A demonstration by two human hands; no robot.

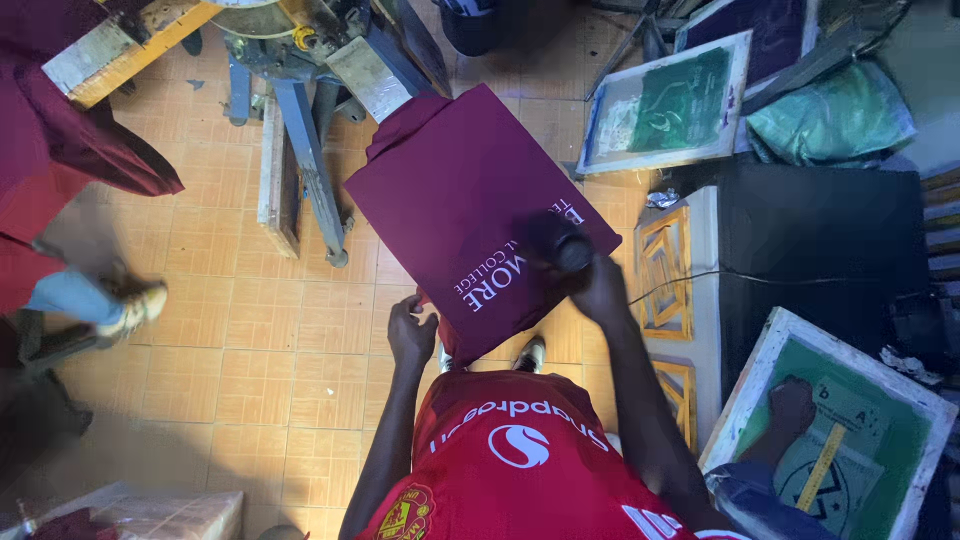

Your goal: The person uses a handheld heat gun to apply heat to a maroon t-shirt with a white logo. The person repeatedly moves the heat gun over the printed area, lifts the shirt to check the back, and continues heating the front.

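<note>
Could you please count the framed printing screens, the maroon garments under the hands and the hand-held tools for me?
Framed printing screens: 3 (green, top; dark, behind it; green, lower right)
Maroon garment, edge gripped by left hand: 1
Black tool in right hand: 1
Total: 5

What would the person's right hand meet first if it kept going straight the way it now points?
Probably the maroon shirt: the right hand points a dark handheld tool at its printed white lettering, seemingly already touching it, though depth is unclear.
</note>
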